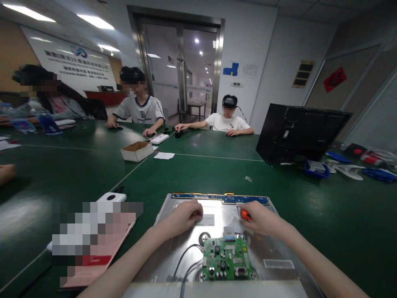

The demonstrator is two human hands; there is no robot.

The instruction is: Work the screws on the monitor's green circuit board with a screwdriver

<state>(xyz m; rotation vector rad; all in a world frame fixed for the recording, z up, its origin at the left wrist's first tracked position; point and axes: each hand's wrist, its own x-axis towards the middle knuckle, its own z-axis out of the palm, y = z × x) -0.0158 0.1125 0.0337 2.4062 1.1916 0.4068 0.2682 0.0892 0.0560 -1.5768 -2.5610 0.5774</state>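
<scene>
1. Closest lies a silver metal panel point(279, 248), flat on the green table point(198, 174), its near side cut off by the frame; a green circuit board point(228, 258) sits on it.
2. Left of it are a pink folder point(119, 229) and a white device point(115, 198); farther off stand a small box point(136, 153) and, to the right, a black monitor point(300, 132). Both forearms point(300, 246) cross the panel and cover parts of it.
3. Left hand point(187, 215): fingers curled above the panel; whether they grip anything, I cannot tell. Right hand point(259, 216): wrapped around an orange handle point(246, 215) near the far edge.
4. Handle slants down rightward; its tip is unclear. Along the panel's far edge, a blue circuit strip point(211, 198) runs left to right.
5. Barcode label point(278, 264): too small to read. Wall sign point(72, 66): "大数据科技有限公司". Co-worker's shirt point(141, 111): "STAR WARS". Red diamond point(335, 79): "福".
</scene>
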